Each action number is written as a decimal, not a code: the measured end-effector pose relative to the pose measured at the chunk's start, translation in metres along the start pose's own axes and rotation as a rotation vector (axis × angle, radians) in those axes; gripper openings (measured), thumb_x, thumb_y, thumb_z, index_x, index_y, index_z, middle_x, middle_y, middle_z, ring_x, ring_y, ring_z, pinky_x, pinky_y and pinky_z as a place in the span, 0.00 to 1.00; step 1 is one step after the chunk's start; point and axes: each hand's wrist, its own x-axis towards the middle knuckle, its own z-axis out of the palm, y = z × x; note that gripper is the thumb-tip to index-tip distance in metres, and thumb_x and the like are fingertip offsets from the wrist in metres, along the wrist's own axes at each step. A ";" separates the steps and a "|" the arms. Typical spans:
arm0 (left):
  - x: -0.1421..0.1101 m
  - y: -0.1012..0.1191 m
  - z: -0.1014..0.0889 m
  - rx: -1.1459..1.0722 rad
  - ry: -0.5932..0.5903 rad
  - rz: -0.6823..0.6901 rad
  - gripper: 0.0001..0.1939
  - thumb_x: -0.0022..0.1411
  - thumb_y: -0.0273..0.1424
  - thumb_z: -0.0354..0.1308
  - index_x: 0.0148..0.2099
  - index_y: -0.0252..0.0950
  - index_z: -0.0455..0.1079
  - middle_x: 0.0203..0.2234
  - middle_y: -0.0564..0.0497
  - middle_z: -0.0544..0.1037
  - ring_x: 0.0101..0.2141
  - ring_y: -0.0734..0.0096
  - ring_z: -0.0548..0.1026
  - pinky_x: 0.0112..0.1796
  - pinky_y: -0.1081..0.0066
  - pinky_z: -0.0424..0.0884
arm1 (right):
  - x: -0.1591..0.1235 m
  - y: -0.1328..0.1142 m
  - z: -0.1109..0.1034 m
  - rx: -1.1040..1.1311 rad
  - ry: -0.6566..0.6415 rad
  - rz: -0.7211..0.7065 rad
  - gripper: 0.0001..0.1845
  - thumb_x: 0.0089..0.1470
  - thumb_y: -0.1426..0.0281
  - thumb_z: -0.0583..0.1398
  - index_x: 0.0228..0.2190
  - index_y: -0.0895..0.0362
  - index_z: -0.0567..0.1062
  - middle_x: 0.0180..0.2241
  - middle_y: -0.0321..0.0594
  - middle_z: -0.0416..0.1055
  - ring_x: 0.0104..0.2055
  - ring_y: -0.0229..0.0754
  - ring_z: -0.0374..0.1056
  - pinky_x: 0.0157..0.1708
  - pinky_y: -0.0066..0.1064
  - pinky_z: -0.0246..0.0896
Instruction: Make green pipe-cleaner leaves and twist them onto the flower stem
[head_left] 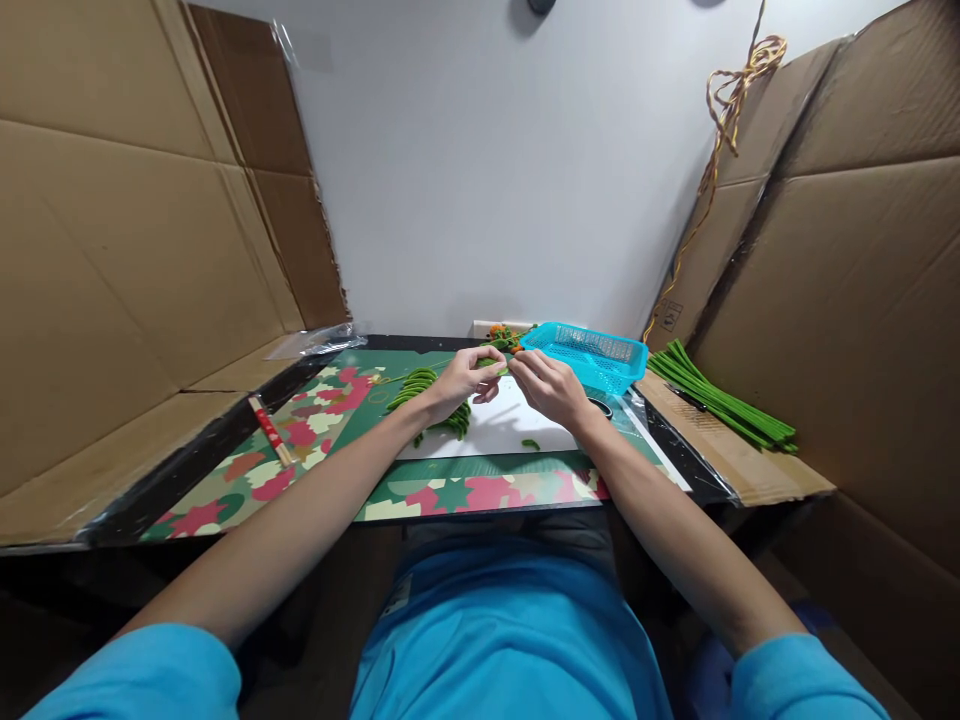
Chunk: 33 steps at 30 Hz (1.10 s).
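Note:
Over a white sheet [499, 425], my left hand [461, 382] pinches a short green chenille stem [491, 362] between thumb and fingers. My right hand [553, 388] is close beside it, its fingertips pressed together at the stem's right end; the fingers partly hide what they grip. Below my left hand lies a group of curved green fuzzy pieces [415, 382], partly covered by that hand and wrist. One small bent green piece [530, 444] rests alone near the sheet's front edge.
Behind my hands are orange-and-green fuzzy flowers [501, 333] and a blue plastic basket [636, 352]. To the right lie a bundle of long green stems [727, 405] and a dark slim tool [685, 397]. A red-wrapped stick-like item [268, 428] lies left. Cardboard walls [847, 270] flank the table.

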 end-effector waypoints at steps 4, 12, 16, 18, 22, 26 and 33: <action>-0.002 0.002 0.000 0.049 0.018 0.042 0.21 0.62 0.47 0.69 0.39 0.36 0.69 0.15 0.57 0.69 0.16 0.76 0.67 0.20 0.77 0.54 | 0.002 -0.004 -0.001 0.034 0.018 0.050 0.14 0.74 0.72 0.50 0.44 0.56 0.75 0.41 0.48 0.75 0.43 0.47 0.71 0.44 0.37 0.68; -0.003 0.000 0.002 0.232 0.112 0.173 0.16 0.65 0.43 0.66 0.40 0.36 0.69 0.15 0.58 0.68 0.16 0.76 0.67 0.20 0.76 0.58 | 0.007 -0.013 0.001 0.235 0.056 0.239 0.13 0.74 0.69 0.51 0.41 0.56 0.75 0.41 0.47 0.76 0.40 0.44 0.72 0.39 0.33 0.64; -0.003 -0.003 0.007 0.350 0.164 0.250 0.12 0.69 0.40 0.62 0.40 0.37 0.67 0.16 0.58 0.67 0.17 0.74 0.67 0.20 0.76 0.59 | 0.009 -0.019 0.000 0.417 0.111 0.417 0.12 0.72 0.67 0.54 0.38 0.56 0.75 0.41 0.46 0.76 0.36 0.42 0.69 0.34 0.32 0.60; -0.004 -0.002 0.010 0.413 0.193 0.299 0.10 0.70 0.39 0.59 0.40 0.38 0.67 0.17 0.58 0.67 0.18 0.74 0.68 0.21 0.75 0.60 | 0.012 -0.022 0.000 0.532 0.145 0.522 0.12 0.70 0.65 0.57 0.35 0.56 0.75 0.38 0.44 0.74 0.33 0.41 0.67 0.33 0.32 0.59; -0.006 0.004 0.012 0.566 0.259 0.418 0.05 0.69 0.33 0.59 0.40 0.37 0.70 0.28 0.52 0.74 0.26 0.72 0.70 0.29 0.73 0.65 | 0.021 -0.021 -0.002 0.845 0.141 0.718 0.20 0.66 0.54 0.59 0.29 0.56 0.72 0.26 0.36 0.67 0.24 0.37 0.60 0.26 0.31 0.55; -0.006 0.008 0.010 0.662 0.248 0.489 0.02 0.65 0.29 0.60 0.38 0.37 0.72 0.32 0.50 0.76 0.31 0.69 0.70 0.35 0.70 0.67 | 0.026 -0.019 -0.003 1.150 0.060 0.826 0.27 0.59 0.45 0.61 0.24 0.55 0.68 0.20 0.31 0.59 0.19 0.35 0.54 0.19 0.29 0.51; -0.004 0.001 0.013 0.596 0.292 0.405 0.08 0.70 0.35 0.58 0.40 0.37 0.69 0.27 0.53 0.74 0.25 0.71 0.72 0.28 0.72 0.65 | 0.025 -0.020 0.000 1.248 0.159 0.880 0.22 0.55 0.51 0.68 0.27 0.54 0.69 0.21 0.29 0.61 0.21 0.33 0.56 0.21 0.27 0.51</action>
